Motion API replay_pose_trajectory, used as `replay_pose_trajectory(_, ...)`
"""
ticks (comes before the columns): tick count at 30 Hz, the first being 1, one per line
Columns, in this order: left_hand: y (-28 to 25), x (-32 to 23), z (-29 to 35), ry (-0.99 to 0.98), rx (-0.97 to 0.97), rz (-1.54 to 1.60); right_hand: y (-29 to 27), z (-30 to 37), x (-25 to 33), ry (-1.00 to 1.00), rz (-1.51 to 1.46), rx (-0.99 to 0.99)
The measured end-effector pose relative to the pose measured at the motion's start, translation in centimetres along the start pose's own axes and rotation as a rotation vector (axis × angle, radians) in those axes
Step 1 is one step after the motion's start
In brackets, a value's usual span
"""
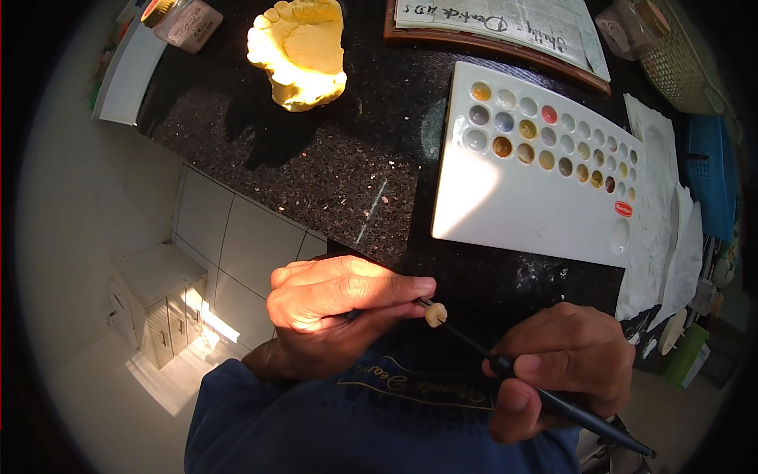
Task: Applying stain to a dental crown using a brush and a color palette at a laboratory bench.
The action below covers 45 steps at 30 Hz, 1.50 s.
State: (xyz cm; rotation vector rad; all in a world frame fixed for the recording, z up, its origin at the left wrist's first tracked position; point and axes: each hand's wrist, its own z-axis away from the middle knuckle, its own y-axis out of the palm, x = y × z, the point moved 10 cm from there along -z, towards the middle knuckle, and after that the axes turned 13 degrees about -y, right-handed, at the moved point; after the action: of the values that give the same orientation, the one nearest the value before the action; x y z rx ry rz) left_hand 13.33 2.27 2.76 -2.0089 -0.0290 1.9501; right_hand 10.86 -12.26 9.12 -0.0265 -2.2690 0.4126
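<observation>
Between thumb and fingers, my left hand [328, 304] pinches a thin metal holder, of which only a short dark piece [425, 302] shows. At its end sits a small cream-coloured dental crown [435, 314]. My right hand [564, 363] is closed around the black handle of a slim brush [588, 420], which slants down to the right. The brush's thin front end reaches the crown and seems to touch it; the exact tip is too small to make out. Just beyond the hands lies a white palette [505, 217] with rows of wells holding yellow, brown, grey and red pastes.
On the dark speckled worktop [347, 186] stands a yellow plaster dental model [304, 51], brightly sunlit. Near it is a jar [183, 24]. Behind the palette lies a framed paper [505, 31]. Crumpled white tissue [671, 245] and a blue basket [711, 178] are at the right.
</observation>
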Motion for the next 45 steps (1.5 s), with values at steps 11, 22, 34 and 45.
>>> replay_pose_trajectory(11,-0.01,0.13,0.06,-0.025,-0.006,-0.013,-0.26,0.33,-0.33,-0.028,-0.053,-0.004)
replay_pose_trajectory(22,0.08,-0.09,0.00,-0.005,0.000,-0.004,-0.36,0.03,0.22,-0.039,0.004,-0.072)
replay_pose_trajectory(34,0.01,0.06,0.06,-0.004,-0.013,-0.023,-0.09,0.11,0.26,-0.057,0.002,-0.046)
replay_pose_trajectory(45,0.06,0.10,0.03,-0.004,-0.019,-0.021,0.04,-0.16,0.19,-0.074,0.018,-0.034)
